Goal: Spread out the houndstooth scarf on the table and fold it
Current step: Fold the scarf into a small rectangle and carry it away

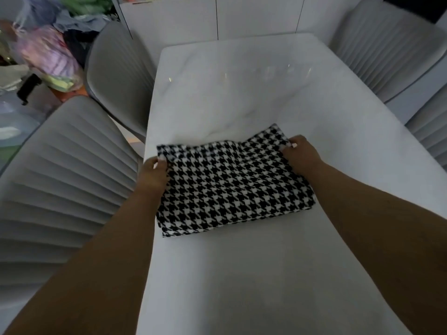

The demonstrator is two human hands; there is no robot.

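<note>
- Left hand (153, 174): placed at the far left corner of the scarf (232, 187). Fingers are curled over the cloth edge and the thumb pinches the corner; pale fingernails are visible at the hem.
- Right hand (301, 153): placed at the far right corner of the scarf. Thumb and fingers close on the cloth edge in a pinch grip; the corner rises slightly between them.
- Both forearms reach in from the near edge of the view — one on each side of the scarf, bare to the lower frame border.
- Scarf: black-and-white houndstooth cloth, folded into a roughly rectangular stack of layers. It lies flat on the table (242, 274), close to the table's left edge and slightly rotated, with the right side farther from the viewer. The far edge shows uneven layers — one flap projects past the rest near the right hand.
- Table: white, marble-look top with faint grey veins, long axis running away from the viewer.
- Chairs: a grey ribbed chair (60, 180) stands just beside the table's left edge, with a second (118, 76) behind it; another grey chair (387, 44) stands at the far right.
- Far left background: a blurred pile of coloured clothes and bags (46, 52).
</note>
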